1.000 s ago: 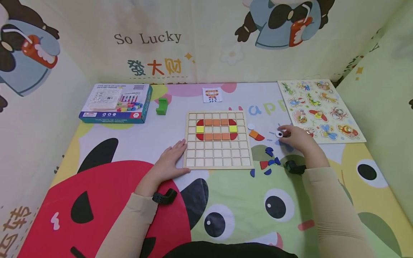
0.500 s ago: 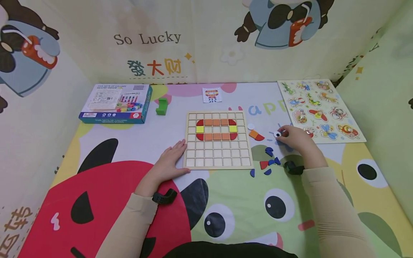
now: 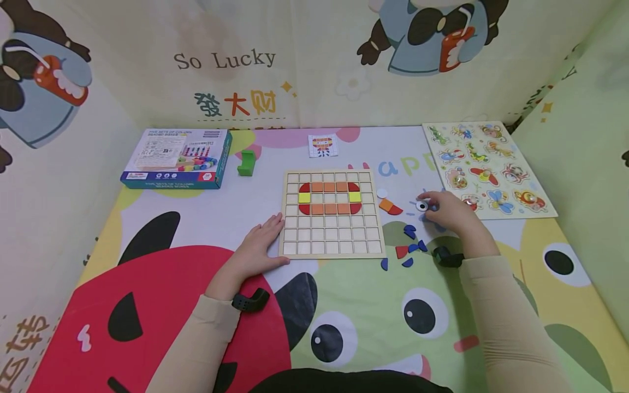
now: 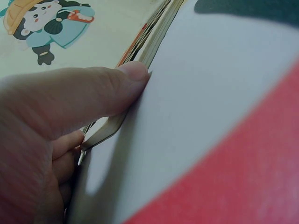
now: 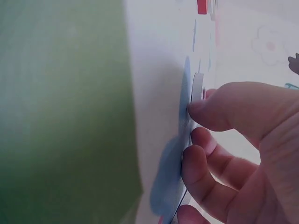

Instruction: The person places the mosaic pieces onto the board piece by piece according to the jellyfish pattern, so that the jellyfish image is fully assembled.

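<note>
My left hand (image 3: pixel 256 248) rests at the left edge of a square wooden grid board (image 3: pixel 333 255), its fingers fairly straight and the thumb by the near corner. In the left wrist view, that thumb (image 4: pixel 133 74) presses against the board's rim. Red, orange and yellow pieces form a ring in the board's upper cells. To the right of the board, my right hand (image 3: pixel 452 212) pinches a round white piece (image 3: pixel 421 206) with a black eye dot, low over the table. Seen edge-on in the right wrist view, the white disc (image 5: pixel 197 86) sits between thumb and fingertips.
Between board and right hand lie a plain white disc (image 3: pixel 382 193), an orange piece (image 3: pixel 386 204), red pieces and several blue half-rounds (image 3: pixel 410 230). Behind are a pattern card (image 3: pixel 323 146), a green block (image 3: pixel 247 162), a boxed toy (image 3: pixel 176 158) and an animal puzzle board (image 3: pixel 491 169).
The right hand has shifted slightly left with the eye piece in its fingers. My left hand and the board have stayed put.
</note>
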